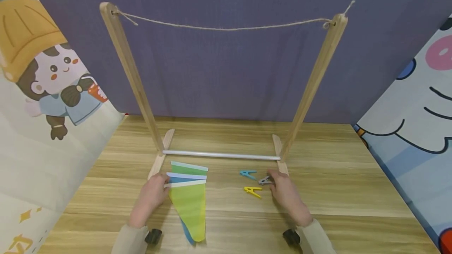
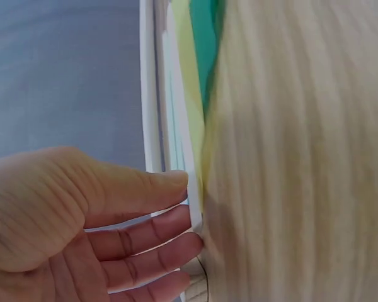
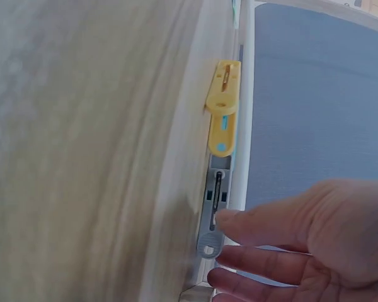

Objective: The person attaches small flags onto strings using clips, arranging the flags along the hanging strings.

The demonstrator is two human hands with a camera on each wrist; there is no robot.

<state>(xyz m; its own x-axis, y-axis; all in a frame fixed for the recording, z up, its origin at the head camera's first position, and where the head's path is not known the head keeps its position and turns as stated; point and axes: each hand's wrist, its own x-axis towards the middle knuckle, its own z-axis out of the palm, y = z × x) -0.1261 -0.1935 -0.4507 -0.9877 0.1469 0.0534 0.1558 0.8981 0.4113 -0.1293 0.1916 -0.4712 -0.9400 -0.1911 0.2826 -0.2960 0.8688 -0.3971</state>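
In the head view, the left hand is at the left ends of the white-edged paper pennants. Its thumb and fingers are by the yellow pennant's white strip, apart from each other and not closed round it. A blue pennant and a green pennant lie partly under the yellow one. The right hand reaches a grey clothespin with its thumb and fingertips at the handle end, no firm pinch visible. A yellow clothespin and a light blue clothespin lie left of it.
Behind the hands stands a wooden frame with a left post and a right post. A twine sags between their tops, and a white rod joins them low down. Everything stands on a wood-grain table before a dark blue panel.
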